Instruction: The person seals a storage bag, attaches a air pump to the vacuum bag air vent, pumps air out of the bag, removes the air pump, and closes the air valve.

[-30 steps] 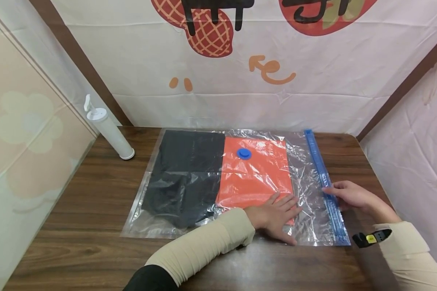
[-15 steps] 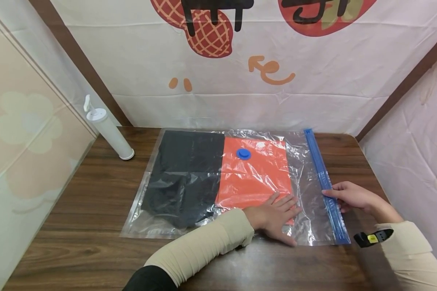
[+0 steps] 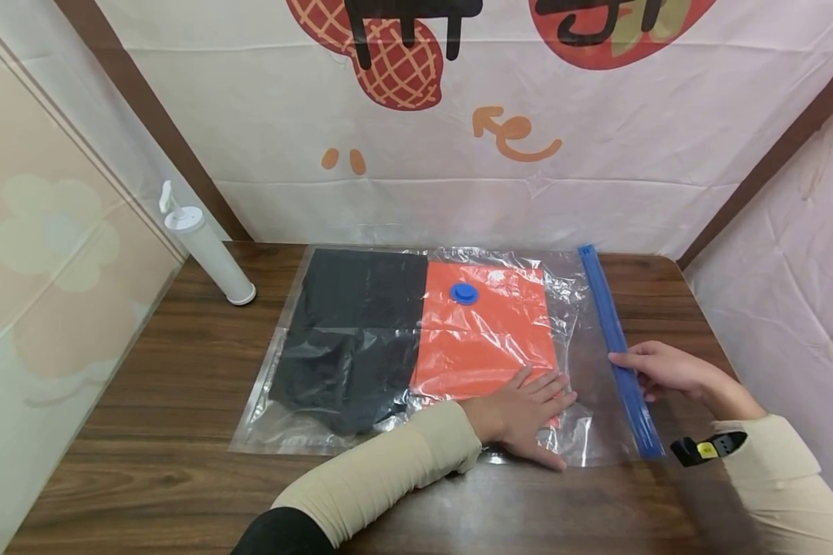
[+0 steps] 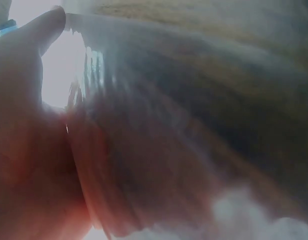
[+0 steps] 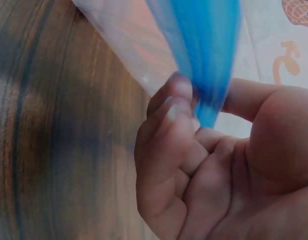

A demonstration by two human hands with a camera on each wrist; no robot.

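A clear plastic vacuum storage bag [image 3: 590, 401] lies flat on the table, with a dark folded cloth [image 3: 354, 331] on its left side and an orange panel [image 3: 486, 331] bearing a round blue valve [image 3: 464, 294]. My left hand [image 3: 524, 412] rests spread on the bag over the panel's lower right corner. Along the right edge runs a blue seal strip [image 3: 614, 339], which my right hand [image 3: 659, 366] pinches between thumb and curled fingers. The right wrist view shows the strip [image 5: 204, 45] raised off the table in that hand [image 5: 204, 165]. The left wrist view is blurred.
A white hand pump [image 3: 211, 258] stands at the table's back left. Printed cloth curtains [image 3: 416, 208] border the wooden table [image 3: 146, 416] at the back and both sides.
My right hand has lifted the blue strip a little and drawn it slightly to the left. The clear plastic near it looks smoother now. My left hand stays in place.
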